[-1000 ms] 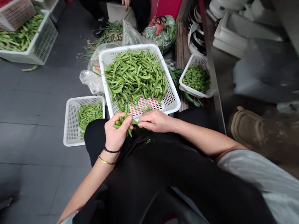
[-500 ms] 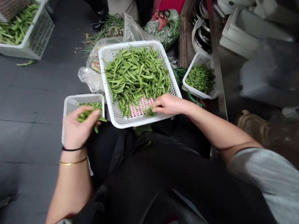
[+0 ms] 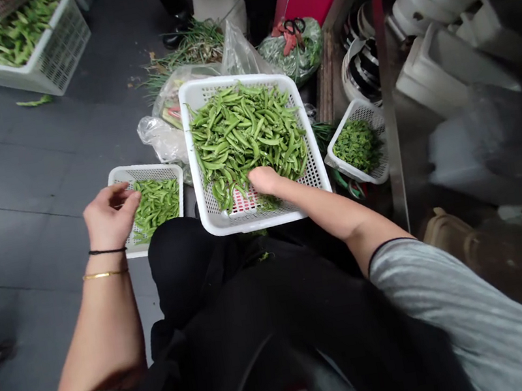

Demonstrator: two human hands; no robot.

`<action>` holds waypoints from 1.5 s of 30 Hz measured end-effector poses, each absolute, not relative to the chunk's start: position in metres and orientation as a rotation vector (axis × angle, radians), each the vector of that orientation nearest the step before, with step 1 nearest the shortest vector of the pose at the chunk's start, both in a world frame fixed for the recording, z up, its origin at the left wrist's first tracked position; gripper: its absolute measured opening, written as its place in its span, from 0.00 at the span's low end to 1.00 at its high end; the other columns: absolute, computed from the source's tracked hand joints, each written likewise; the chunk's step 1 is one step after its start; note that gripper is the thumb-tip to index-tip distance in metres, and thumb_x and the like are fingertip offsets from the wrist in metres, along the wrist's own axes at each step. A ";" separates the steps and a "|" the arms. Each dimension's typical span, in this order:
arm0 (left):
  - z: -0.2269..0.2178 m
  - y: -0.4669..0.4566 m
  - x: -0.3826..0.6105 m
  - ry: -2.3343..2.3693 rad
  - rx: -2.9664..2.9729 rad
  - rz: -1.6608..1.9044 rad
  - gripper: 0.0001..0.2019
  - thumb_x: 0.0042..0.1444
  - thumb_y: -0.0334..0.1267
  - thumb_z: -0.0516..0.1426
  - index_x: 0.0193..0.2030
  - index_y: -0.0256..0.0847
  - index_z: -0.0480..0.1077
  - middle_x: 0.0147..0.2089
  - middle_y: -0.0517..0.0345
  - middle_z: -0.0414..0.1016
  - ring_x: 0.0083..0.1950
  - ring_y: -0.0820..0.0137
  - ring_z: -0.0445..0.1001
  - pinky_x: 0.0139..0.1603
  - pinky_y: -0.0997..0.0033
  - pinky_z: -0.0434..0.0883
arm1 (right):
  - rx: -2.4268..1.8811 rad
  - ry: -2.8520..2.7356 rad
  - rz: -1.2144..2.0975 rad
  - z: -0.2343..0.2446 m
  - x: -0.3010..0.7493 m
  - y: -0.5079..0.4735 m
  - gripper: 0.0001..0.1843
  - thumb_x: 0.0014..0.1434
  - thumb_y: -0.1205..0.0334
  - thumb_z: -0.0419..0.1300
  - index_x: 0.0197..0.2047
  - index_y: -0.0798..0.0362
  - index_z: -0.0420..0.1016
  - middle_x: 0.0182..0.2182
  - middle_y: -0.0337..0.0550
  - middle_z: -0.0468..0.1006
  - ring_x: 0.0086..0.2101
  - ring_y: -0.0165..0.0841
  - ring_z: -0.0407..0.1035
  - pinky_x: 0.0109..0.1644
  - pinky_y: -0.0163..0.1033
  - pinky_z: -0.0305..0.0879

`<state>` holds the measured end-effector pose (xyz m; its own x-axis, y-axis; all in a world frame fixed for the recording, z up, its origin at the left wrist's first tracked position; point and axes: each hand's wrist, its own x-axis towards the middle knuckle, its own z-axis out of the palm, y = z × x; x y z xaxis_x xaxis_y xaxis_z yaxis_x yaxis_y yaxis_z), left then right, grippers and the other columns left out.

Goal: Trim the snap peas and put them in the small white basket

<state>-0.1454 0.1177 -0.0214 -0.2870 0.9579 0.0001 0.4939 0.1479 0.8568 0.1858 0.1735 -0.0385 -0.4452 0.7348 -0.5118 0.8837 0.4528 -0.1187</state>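
Note:
Sugar snap pea pods (image 3: pixel 250 128) fill most of a large white basket (image 3: pixel 266 222) in front of me. Bare slats and a few trimmed bits show at its near side. My right hand (image 3: pixel 266 180) reaches down into the near edge of those pods, its fingers hidden. Over the left rim of a smaller white basket (image 3: pixel 181 180) is my left hand (image 3: pixel 111 214), fingers loosely bent, thumb apart, no pod visible in it. More pea pods (image 3: pixel 159 202) lie inside that smaller basket.
A basket of leafy greens (image 3: pixel 358 146) stands right of the large one. Behind are a plastic bag (image 3: pixel 243 53), spring onions (image 3: pixel 198 47) and a tied bag of greens (image 3: pixel 295 51). A crate (image 3: pixel 65 55) of pods sits back left. A metal edge (image 3: pixel 388 103) borders the right.
My left hand has let go of its pods and moved left off the small basket's middle. My right hand has moved from the trimmed bits up into the pods.

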 end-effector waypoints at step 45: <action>0.059 0.012 0.016 0.963 1.656 0.780 0.10 0.53 0.34 0.56 0.41 0.40 0.76 0.36 0.51 0.79 0.37 0.65 0.76 0.43 0.66 0.70 | 1.431 2.277 -2.394 0.042 0.221 0.035 0.14 0.61 0.53 0.48 0.31 0.54 0.62 0.17 0.30 0.64 0.16 0.24 0.61 0.23 0.30 0.60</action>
